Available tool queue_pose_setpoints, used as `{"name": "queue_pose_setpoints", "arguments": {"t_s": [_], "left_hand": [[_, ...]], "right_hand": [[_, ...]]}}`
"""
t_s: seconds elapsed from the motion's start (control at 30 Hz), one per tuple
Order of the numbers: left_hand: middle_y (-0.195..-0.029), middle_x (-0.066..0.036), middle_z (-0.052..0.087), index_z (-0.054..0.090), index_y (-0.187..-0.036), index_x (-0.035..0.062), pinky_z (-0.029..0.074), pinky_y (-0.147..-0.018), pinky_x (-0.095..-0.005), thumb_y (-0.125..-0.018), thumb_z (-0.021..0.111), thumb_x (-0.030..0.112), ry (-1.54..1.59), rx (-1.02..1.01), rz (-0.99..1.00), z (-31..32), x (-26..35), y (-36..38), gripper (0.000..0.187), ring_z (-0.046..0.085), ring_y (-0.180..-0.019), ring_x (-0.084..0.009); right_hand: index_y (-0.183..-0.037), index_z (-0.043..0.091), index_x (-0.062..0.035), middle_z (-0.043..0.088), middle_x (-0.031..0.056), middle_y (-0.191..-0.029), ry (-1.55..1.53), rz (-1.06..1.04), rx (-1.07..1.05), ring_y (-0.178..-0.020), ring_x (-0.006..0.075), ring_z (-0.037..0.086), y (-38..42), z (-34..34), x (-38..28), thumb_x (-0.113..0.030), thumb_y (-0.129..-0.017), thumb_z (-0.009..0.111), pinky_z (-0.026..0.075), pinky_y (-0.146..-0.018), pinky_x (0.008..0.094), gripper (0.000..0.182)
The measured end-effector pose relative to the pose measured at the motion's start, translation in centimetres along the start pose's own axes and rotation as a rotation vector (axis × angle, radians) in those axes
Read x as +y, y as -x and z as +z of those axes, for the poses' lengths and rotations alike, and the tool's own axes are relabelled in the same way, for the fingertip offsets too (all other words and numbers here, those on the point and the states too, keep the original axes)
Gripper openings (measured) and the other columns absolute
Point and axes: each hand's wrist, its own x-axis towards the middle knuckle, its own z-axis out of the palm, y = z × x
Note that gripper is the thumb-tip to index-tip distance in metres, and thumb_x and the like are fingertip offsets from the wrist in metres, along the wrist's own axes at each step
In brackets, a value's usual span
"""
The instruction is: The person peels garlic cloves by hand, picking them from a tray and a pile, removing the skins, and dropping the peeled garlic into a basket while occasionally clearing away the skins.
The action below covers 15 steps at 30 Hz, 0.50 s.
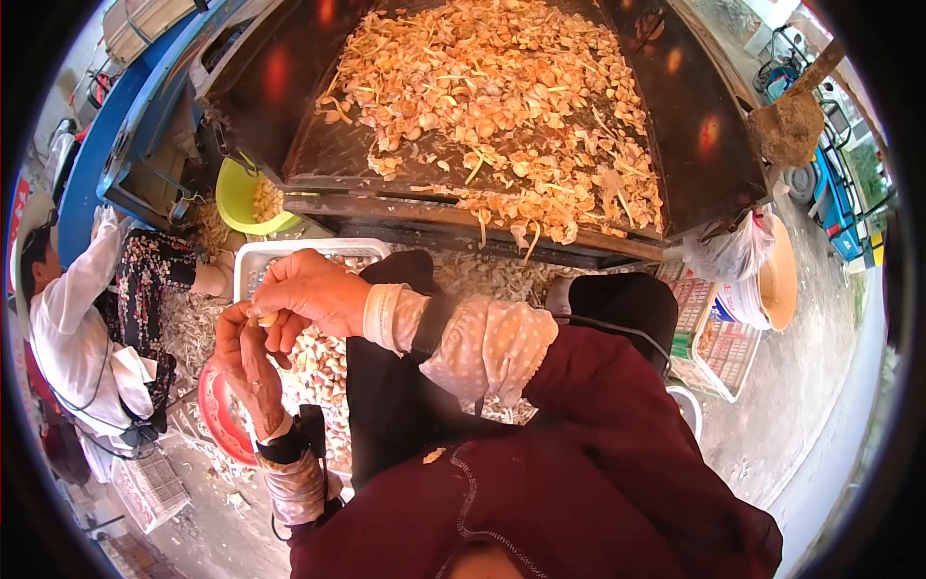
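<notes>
My left hand (247, 365) and my right hand (316, 292) meet over a white plastic basket (253, 253). Both hands are closed, with fingertips pinched together around a small yellowish garlic clove (267, 319), mostly hidden by the fingers. Below them the basket holds many garlic cloves (323, 372) with pinkish-white skins. Beside the basket, under my left wrist, a red basin (220, 417) shows in part.
A dark wooden table (328, 164) ahead bears a heap of garlic cloves and dry skins (502, 87). At left sits another person (82, 299) near a yellow-green basin (236, 198). Crates (709, 362), a white bucket (741, 294) and a plastic bag (733, 249) stand at right.
</notes>
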Motion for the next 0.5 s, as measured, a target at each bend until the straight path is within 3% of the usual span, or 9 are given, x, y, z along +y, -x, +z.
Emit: {"name": "queue_pose_setpoints", "arguments": {"t_s": [0.1, 0.13, 0.17, 0.27, 0.3, 0.33, 0.37, 0.4, 0.5], "left_hand": [[-0.074, -0.003, 0.060, 0.057, -0.101, -0.0001, 0.040, -0.046, -0.0182, -0.095, 0.056, 0.026, 0.043, -0.032, 0.002, -1.6, -4.0, -1.2, 0.027, 0.051, -0.056, -0.0056], [-0.076, -0.003, 0.061, 0.057, -0.104, -0.0004, 0.042, -0.050, -0.0190, -0.095, 0.056, 0.025, 0.043, -0.068, 0.027, -2.2, -5.7, -1.8, 0.027, 0.052, -0.058, -0.0064], [-0.090, -0.009, 0.063, 0.056, -0.114, -0.0031, 0.048, -0.057, -0.0225, -0.095, 0.056, 0.024, 0.084, -0.139, -0.030, -4.0, -8.6, -2.7, 0.033, 0.059, -0.067, -0.0112], [-0.105, -0.014, 0.061, 0.053, -0.121, -0.0057, 0.051, -0.059, -0.0254, -0.094, 0.057, 0.024, -0.135, -0.111, -0.072, -4.5, -12.7, -3.5, 0.040, 0.064, -0.078, -0.0167], [-0.112, -0.016, 0.059, 0.052, -0.123, -0.0074, 0.053, -0.061, -0.0277, -0.093, 0.057, 0.022, -0.144, -0.174, -0.218, -4.9, -13.4, -4.0, 0.042, 0.065, -0.086, -0.0203], [-0.112, -0.016, 0.059, 0.052, -0.123, -0.0074, 0.053, -0.061, -0.0277, -0.093, 0.057, 0.022, -0.141, -0.179, -0.221, -5.0, -14.2, -4.0, 0.042, 0.065, -0.086, -0.0203], [-0.114, -0.015, 0.059, 0.051, -0.126, -0.0053, 0.052, -0.061, -0.0276, -0.093, 0.056, 0.022, -0.191, -0.166, -0.207, -4.9, -14.5, -4.0, 0.043, 0.065, -0.086, -0.0203], [-0.115, -0.014, 0.059, 0.050, -0.129, -0.0032, 0.051, -0.060, -0.0275, -0.093, 0.056, 0.022, -0.242, -0.152, -0.190, -4.7, -14.7, -4.2, 0.044, 0.064, -0.086, -0.0203], [-0.109, -0.013, 0.061, 0.054, -0.123, -0.0056, 0.049, -0.061, -0.0265, -0.093, 0.055, 0.019, -0.207, -0.186, -0.150, -2.4, -11.3, -4.1, 0.039, 0.064, -0.085, -0.0174]], "right_hand": [[-0.097, 0.060, 0.0082, 0.065, 0.0179, -0.081, 0.255, -0.002, -0.004, -0.065, 0.0243, 0.069, -1.0, -0.2, 0.7, -0.020, -0.084, 0.071, 0.057, -0.057, 0.0322, 0.033], [-0.103, 0.059, 0.0098, 0.065, 0.0199, -0.087, 0.574, -0.173, -0.022, -0.070, 0.0256, 0.069, -1.3, -0.9, 1.2, -0.023, -0.083, 0.072, 0.057, -0.062, 0.0342, 0.040], [-0.108, 0.057, 0.0114, 0.066, 0.0218, -0.093, 0.892, -0.344, -0.040, -0.075, 0.0269, 0.070, -1.4, -1.4, 1.4, -0.026, -0.083, 0.073, 0.057, -0.068, 0.0361, 0.047], [-0.103, 0.061, 0.0088, 0.066, 0.0233, -0.089, 1.211, -0.349, -0.046, -0.080, 0.0321, 0.068, 1.3, -2.5, -1.5, -0.025, -0.081, 0.072, 0.053, -0.069, 0.0404, 0.042], [-0.105, 0.065, 0.0030, 0.067, 0.0248, -0.094, 1.188, -0.583, 0.075, -0.086, 0.0379, 0.066, 2.3, -3.3, -2.3, -0.030, -0.080, 0.072, 0.051, -0.078, 0.0433, 0.042], [-0.104, 0.065, 0.0060, 0.068, 0.0228, -0.092, 1.042, -0.584, 0.069, -0.082, 0.0305, 0.069, 3.4, -4.7, -3.9, -0.023, -0.082, 0.071, 0.055, -0.068, 0.0390, 0.037], [-0.102, 0.065, 0.0081, 0.069, 0.0187, -0.090, 0.746, -0.292, 0.144, -0.075, 0.0212, 0.070, 5.3, -5.4, -6.5, -0.015, -0.087, 0.066, 0.056, -0.055, 0.0315, 0.028], [-0.104, 0.063, 0.0101, 0.068, 0.0145, -0.087, 0.725, -0.385, 0.280, -0.069, 0.0150, 0.069, 6.4, -7.3, -8.2, -0.010, -0.092, 0.060, 0.053, -0.047, 0.0243, 0.023], [-0.106, 0.063, 0.0098, 0.067, 0.0137, -0.083, 0.685, -0.597, 0.776, -0.068, 0.0166, 0.069, 9.4, -16.1, -14.1, -0.008, -0.095, 0.054, 0.050, -0.044, 0.0222, 0.023]]}}
